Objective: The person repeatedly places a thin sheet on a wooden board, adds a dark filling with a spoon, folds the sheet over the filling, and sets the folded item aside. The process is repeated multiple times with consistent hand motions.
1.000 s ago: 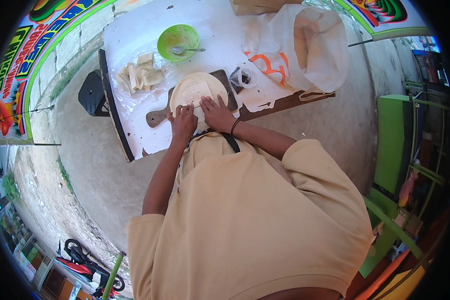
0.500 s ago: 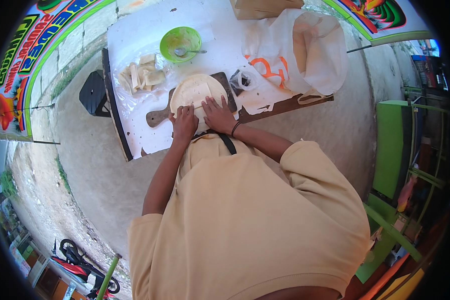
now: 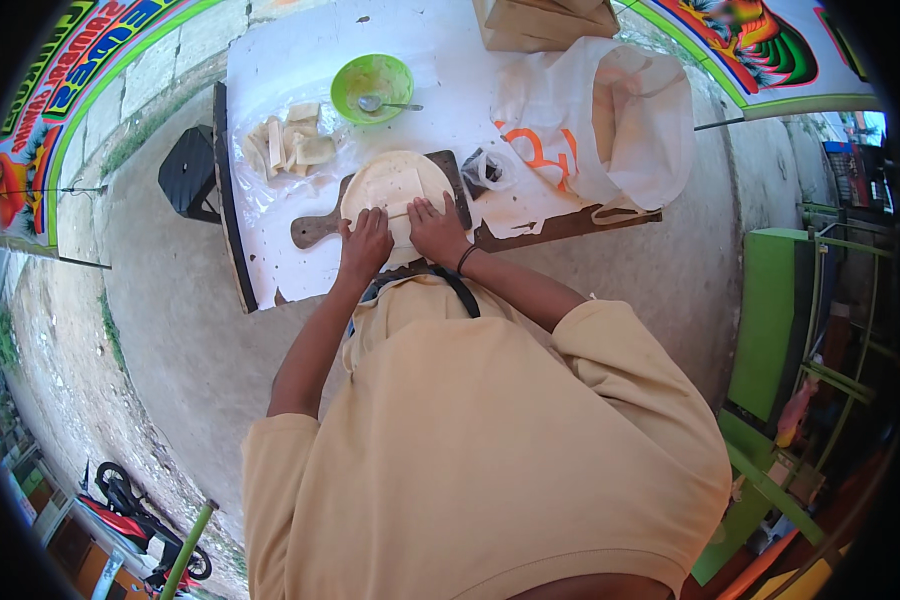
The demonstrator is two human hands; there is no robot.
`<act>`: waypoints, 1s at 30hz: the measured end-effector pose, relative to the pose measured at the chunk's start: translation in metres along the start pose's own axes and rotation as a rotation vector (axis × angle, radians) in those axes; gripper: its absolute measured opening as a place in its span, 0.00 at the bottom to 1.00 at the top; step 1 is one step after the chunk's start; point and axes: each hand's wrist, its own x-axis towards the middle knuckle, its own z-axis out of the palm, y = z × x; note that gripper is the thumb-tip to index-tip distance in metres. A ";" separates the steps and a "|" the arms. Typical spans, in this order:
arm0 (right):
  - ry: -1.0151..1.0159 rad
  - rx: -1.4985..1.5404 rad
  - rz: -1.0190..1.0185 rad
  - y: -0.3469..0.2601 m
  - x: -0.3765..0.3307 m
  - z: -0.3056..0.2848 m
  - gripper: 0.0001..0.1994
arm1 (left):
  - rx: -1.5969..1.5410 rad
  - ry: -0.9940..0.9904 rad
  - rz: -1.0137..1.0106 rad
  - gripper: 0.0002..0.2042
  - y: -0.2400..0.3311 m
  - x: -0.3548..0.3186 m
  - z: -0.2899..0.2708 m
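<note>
A pale round pastry wrapper [image 3: 375, 182] covers much of a dark wooden cutting board [image 3: 315, 231] near the table's front edge. My left hand [image 3: 369, 239] and my right hand [image 3: 438, 230] lie side by side on its near part, their fingers bent over a folded edge. Between them a narrow pale strip shows; what lies inside the fold is hidden. Beyond the board is a green bowl [image 3: 390, 75] with a creamy residue and a metal spoon [image 3: 388, 105]. Left of it, several cut pale strips [image 3: 295, 140] rest on clear plastic.
On the white-covered table [image 3: 270, 240], a small clear bag with dark contents [image 3: 487, 170] sits right of the board. A large white bag [image 3: 650, 130] stands farther right, with a brown paper package [image 3: 545, 25] behind it. A black stool [image 3: 188, 172] is left of the table.
The view has shifted slightly. Both hands stay on the wrapper's near part, with small finger movements along the fold. Bowl, strips and board stay where they were on the table.
</note>
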 end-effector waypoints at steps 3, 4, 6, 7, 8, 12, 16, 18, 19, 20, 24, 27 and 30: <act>-0.026 0.005 -0.049 0.001 -0.001 0.006 0.22 | -0.068 0.008 -0.071 0.21 0.002 -0.007 0.006; -0.035 -0.009 -0.059 0.002 -0.004 0.007 0.22 | -0.084 -0.006 -0.082 0.22 0.005 -0.009 0.007; -0.042 -0.045 -0.082 0.008 0.000 0.009 0.21 | -0.111 -0.021 -0.102 0.24 0.009 -0.005 0.007; -0.029 -0.045 -0.084 0.012 0.003 0.008 0.21 | -0.116 -0.026 -0.106 0.24 0.009 0.000 0.006; -0.017 -0.044 -0.086 0.015 0.005 0.007 0.20 | -0.122 -0.031 -0.109 0.25 0.009 0.005 0.005; -0.032 0.067 -0.038 0.012 0.000 0.000 0.19 | -0.154 -0.033 -0.147 0.25 0.016 -0.005 0.005; 0.035 0.571 0.282 0.007 0.015 -0.020 0.23 | -0.235 0.007 -0.230 0.22 0.019 -0.005 0.006; 0.091 0.949 0.639 0.004 0.038 -0.037 0.28 | -0.281 0.000 -0.293 0.21 0.022 -0.003 0.007; 0.116 1.011 0.734 0.004 0.054 -0.047 0.30 | -0.302 -0.003 -0.329 0.20 0.023 -0.003 0.007; 0.138 1.074 0.827 0.008 0.075 -0.055 0.32 | -0.295 -0.031 -0.356 0.20 0.024 -0.005 0.006; 0.413 1.163 1.079 0.045 0.146 -0.001 0.31 | -0.378 -0.033 -0.341 0.21 0.023 0.000 0.000; 0.440 1.398 1.144 0.053 0.182 -0.005 0.28 | -0.427 -0.066 -0.393 0.21 0.022 -0.001 -0.001; 0.384 1.448 1.272 0.056 0.197 -0.007 0.14 | -0.491 -0.098 -0.446 0.22 0.024 -0.001 -0.006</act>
